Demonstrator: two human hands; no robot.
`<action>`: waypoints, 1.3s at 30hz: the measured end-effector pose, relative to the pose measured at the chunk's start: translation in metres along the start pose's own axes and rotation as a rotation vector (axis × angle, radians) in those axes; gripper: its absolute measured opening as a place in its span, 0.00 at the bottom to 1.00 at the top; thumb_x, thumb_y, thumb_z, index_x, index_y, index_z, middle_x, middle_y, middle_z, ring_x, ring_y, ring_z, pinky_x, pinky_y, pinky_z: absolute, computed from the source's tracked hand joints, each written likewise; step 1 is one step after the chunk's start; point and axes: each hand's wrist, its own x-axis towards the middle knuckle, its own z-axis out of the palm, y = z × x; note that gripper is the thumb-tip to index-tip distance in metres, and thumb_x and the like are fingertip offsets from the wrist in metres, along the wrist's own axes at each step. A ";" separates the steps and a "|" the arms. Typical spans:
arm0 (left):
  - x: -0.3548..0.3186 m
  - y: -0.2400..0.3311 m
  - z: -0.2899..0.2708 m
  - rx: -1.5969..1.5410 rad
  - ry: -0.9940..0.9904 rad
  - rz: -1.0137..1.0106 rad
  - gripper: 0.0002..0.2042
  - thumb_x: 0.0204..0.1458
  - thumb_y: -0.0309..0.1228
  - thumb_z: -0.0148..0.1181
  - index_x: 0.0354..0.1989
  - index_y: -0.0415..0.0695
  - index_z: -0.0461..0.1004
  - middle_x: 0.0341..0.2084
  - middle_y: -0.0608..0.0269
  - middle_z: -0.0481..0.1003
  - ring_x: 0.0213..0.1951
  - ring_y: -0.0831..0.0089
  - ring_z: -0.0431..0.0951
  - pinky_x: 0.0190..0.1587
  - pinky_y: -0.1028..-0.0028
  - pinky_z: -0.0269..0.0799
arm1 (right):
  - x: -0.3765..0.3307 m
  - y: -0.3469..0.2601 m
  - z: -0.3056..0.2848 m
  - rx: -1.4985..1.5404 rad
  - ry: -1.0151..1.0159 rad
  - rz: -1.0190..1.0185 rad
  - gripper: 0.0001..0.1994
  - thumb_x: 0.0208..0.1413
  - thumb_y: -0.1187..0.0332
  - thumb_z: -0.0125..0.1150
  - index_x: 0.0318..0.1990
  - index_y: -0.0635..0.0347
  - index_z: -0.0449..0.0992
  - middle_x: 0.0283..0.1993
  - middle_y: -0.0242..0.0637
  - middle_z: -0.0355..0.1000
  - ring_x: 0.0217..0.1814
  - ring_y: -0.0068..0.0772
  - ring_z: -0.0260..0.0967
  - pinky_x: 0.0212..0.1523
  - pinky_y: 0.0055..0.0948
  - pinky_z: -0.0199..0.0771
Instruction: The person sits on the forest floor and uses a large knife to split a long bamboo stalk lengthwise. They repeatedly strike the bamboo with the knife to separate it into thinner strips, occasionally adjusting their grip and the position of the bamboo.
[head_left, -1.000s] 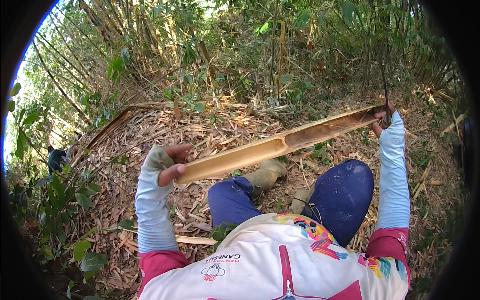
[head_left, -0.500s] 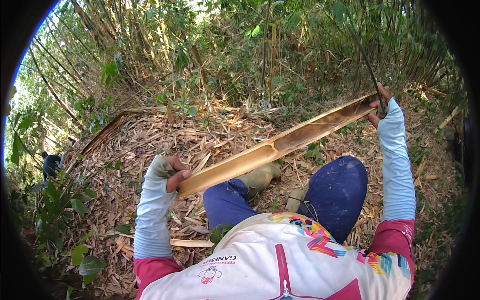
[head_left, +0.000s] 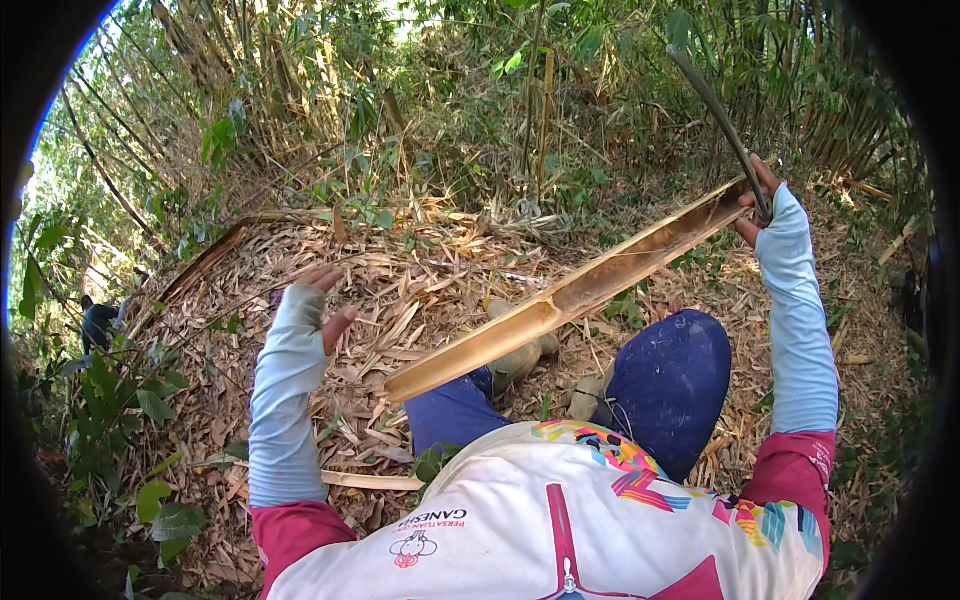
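A split length of bamboo (head_left: pixel 600 281) slants across in front of me, hollow side up, with a node wall near its middle. Its far right end is gripped in my right hand (head_left: pixel 763 190). The same hand also has a machete (head_left: pixel 724 118), whose long dark blade points up and away; its handle is mostly hidden by the fingers. The bamboo's near left end juts out above my left thigh, unsupported. My left hand (head_left: pixel 313 300) is apart from that end, over the leaf litter, with fingers stretched and thumb spread, holding nothing.
Dry bamboo leaves (head_left: pixel 370 300) cover the ground around my boots (head_left: pixel 517 362). A pale bamboo strip (head_left: pixel 372 482) lies by my left side. Green leafy plants (head_left: pixel 105 400) stand at left, near another person (head_left: pixel 98 325). Dense bamboo stems (head_left: pixel 250 90) rise beyond.
My left hand has let go of the bamboo's left end and moved left, its fingers opening. That end has shifted slightly right. The machete blade has turned, showing more of its flat side.
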 end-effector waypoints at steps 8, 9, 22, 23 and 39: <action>0.034 0.059 0.083 -0.720 -0.911 0.089 0.41 0.47 0.50 0.72 0.62 0.33 0.64 0.51 0.49 0.77 0.54 0.62 0.75 0.60 0.66 0.67 | 0.018 -0.027 -0.004 -0.072 -0.083 -0.086 0.45 0.42 0.84 0.73 0.71 0.47 0.62 0.41 0.26 0.70 0.37 0.15 0.64 0.38 0.16 0.67; 0.034 0.069 0.085 -0.707 -0.996 0.041 0.40 0.46 0.49 0.72 0.61 0.33 0.64 0.48 0.50 0.78 0.51 0.64 0.77 0.57 0.67 0.69 | 0.020 -0.029 -0.006 -0.064 -0.077 -0.087 0.46 0.41 0.84 0.73 0.71 0.47 0.62 0.40 0.26 0.70 0.38 0.15 0.64 0.39 0.16 0.67; -0.005 0.117 0.127 -1.198 -1.048 -0.355 0.30 0.53 0.31 0.65 0.63 0.42 0.60 0.28 0.64 0.72 0.27 0.76 0.75 0.30 0.74 0.74 | 0.039 -0.034 -0.014 -0.388 0.026 -0.082 0.41 0.48 0.80 0.71 0.71 0.53 0.60 0.47 0.38 0.75 0.41 0.26 0.73 0.44 0.25 0.75; -0.004 0.115 0.130 -1.195 -1.033 -0.373 0.30 0.53 0.31 0.65 0.63 0.42 0.60 0.28 0.64 0.72 0.27 0.75 0.75 0.31 0.74 0.74 | 0.036 -0.045 -0.014 -0.485 0.013 0.027 0.41 0.49 0.79 0.71 0.71 0.54 0.59 0.46 0.38 0.76 0.39 0.27 0.73 0.42 0.26 0.76; 0.006 0.169 0.130 -1.410 -0.491 -0.456 0.25 0.52 0.33 0.67 0.54 0.39 0.63 0.28 0.61 0.71 0.23 0.72 0.74 0.25 0.72 0.75 | -0.037 -0.093 0.081 -0.210 -0.222 0.140 0.10 0.54 0.72 0.67 0.42 0.61 0.77 0.27 0.40 0.75 0.27 0.33 0.73 0.29 0.32 0.73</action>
